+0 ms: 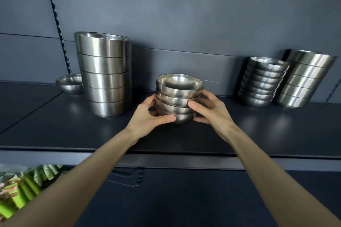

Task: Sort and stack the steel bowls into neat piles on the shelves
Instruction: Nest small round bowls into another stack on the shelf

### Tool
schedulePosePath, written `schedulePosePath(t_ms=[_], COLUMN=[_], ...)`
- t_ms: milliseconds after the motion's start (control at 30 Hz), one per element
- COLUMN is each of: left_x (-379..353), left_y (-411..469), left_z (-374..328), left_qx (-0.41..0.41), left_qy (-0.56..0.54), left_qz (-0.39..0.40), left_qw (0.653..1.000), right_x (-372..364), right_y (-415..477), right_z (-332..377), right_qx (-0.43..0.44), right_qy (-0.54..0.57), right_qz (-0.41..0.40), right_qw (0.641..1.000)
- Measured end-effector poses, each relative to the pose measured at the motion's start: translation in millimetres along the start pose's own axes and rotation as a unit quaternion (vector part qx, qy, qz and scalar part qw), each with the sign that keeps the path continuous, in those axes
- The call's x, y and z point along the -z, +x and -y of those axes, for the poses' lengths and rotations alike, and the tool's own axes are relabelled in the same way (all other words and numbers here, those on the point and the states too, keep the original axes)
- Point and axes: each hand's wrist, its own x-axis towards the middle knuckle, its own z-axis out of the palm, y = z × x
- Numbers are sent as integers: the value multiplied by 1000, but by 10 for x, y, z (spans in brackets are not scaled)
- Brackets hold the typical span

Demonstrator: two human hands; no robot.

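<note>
Head view: we clasp a short stack of small steel bowls point(178, 100) between both hands on the dark shelf point(239, 134).

Our left hand point(147, 116) wraps the stack's left side, its thumb pressed on the lowest bowl; our right hand point(212, 110) closes on the right side, thumb laid across the middle bowls, remaining fingers hidden behind the steel. We count about four nested bowls, the bottom one at the shelf surface; whether it touches we cannot tell. Well left of our left fingers stands a tall stack of large bowls point(106, 73), a single small bowl point(71, 84) just beyond it. Well right of our right fingers lean a pile of small bowls point(262, 83) and, beside it, another large stack point(302, 79).
</note>
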Motion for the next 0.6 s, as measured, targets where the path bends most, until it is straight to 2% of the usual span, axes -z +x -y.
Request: schedulePosePath(t_ms=[300,600], left_x=[360,1628], left_y=[-1045,-1630], left_z=[-348,-544], left_qx=[-13,-24], left_qy=[-1,20], left_qz=[-79,-131], left_qw=[997,991], right_x=[-529,-1865], right_y=[-688,-767], right_z=[427,842], right_qx=[17,28], right_qy=[-9,-10], right_qz=[37,59], right_qw=[999,998])
